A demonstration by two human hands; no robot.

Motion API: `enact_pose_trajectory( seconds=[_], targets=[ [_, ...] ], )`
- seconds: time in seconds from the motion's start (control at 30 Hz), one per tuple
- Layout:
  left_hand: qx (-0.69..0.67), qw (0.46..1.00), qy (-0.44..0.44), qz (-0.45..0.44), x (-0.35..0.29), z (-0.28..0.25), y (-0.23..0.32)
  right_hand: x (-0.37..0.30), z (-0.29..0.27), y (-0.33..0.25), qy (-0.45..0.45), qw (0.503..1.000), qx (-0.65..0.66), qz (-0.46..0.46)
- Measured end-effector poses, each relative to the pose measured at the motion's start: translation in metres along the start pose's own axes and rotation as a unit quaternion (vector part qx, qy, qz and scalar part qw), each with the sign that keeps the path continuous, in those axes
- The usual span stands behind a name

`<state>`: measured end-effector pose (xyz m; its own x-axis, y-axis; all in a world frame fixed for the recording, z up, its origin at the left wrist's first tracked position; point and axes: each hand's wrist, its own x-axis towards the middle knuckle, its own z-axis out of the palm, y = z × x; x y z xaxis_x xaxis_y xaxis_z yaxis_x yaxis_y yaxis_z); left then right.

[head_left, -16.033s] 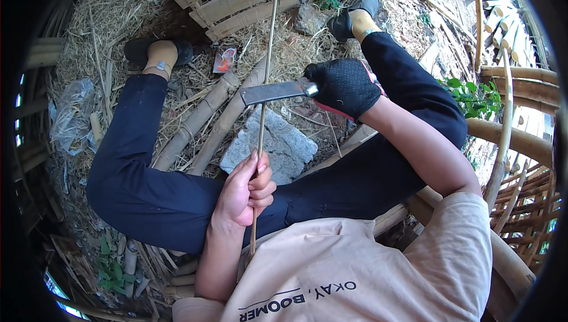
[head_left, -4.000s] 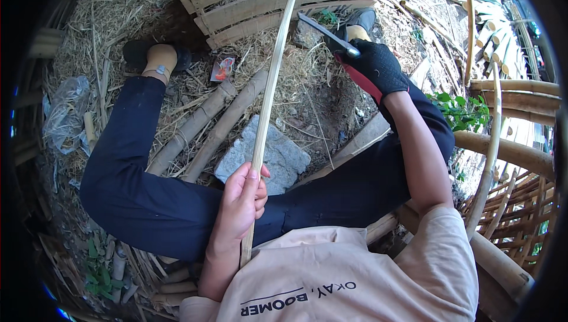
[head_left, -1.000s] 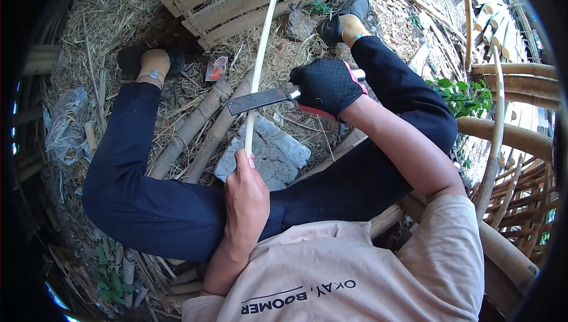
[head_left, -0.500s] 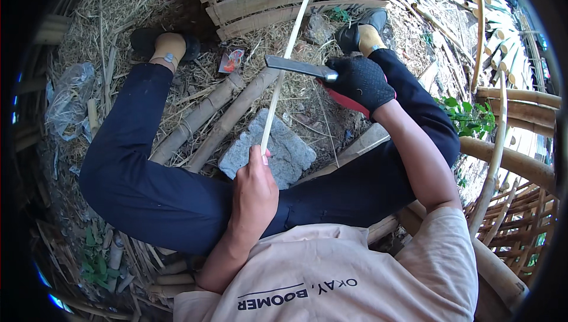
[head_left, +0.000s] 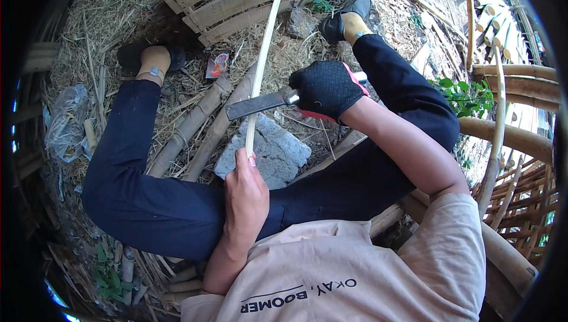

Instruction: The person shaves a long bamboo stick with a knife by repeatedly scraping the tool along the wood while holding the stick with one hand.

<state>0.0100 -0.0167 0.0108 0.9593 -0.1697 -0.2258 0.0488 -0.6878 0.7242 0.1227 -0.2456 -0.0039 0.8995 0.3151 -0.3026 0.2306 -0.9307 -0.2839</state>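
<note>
A long pale bamboo strip [head_left: 267, 44] runs from my lap away toward the wooden crate at the far side. My bare left hand [head_left: 245, 195] pinches its near end between thumb and fingers. In a black and red glove, my right hand [head_left: 328, 90] is closed round the handle of a knife [head_left: 255, 105]. The flat steel blade points left and lies across the strip, a short way beyond my left fingers. Whether the edge bites into the bamboo cannot be seen. Below the strip's near part sits a rough grey stone [head_left: 272, 150].
A slatted wooden crate [head_left: 248, 5] stands at the far side. Two bamboo poles [head_left: 189, 124] lie between my legs on straw-covered ground. A clear plastic bag [head_left: 68, 124] is at the left. Bamboo poles [head_left: 512, 138] and a woven basket [head_left: 526, 209] are at the right.
My right hand has drawn the knife nearer along the strip, toward my left hand. The left hand keeps its pinch. The whole view has shifted slightly.
</note>
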Motion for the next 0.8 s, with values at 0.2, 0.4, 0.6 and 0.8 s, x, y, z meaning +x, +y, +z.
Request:
enact_pose_trajectory(
  seconds=[0.2,0.4,0.6,0.8],
  targets=[
    [-0.006,1.000,-0.010,-0.013,-0.001,-0.003,0.002,0.010,-0.012,0.027,0.070,0.995,-0.053,0.053],
    [-0.024,0.999,-0.015,-0.017,-0.002,-0.003,0.002,0.013,-0.016,0.043,0.089,0.990,-0.068,0.091],
    [-0.024,0.998,-0.041,-0.038,0.000,-0.006,0.005,0.008,-0.015,0.042,0.137,0.983,-0.063,0.102],
    [-0.026,0.999,-0.032,-0.019,-0.001,-0.003,0.001,0.013,-0.020,0.071,0.195,0.972,-0.047,0.121]
  ],
)
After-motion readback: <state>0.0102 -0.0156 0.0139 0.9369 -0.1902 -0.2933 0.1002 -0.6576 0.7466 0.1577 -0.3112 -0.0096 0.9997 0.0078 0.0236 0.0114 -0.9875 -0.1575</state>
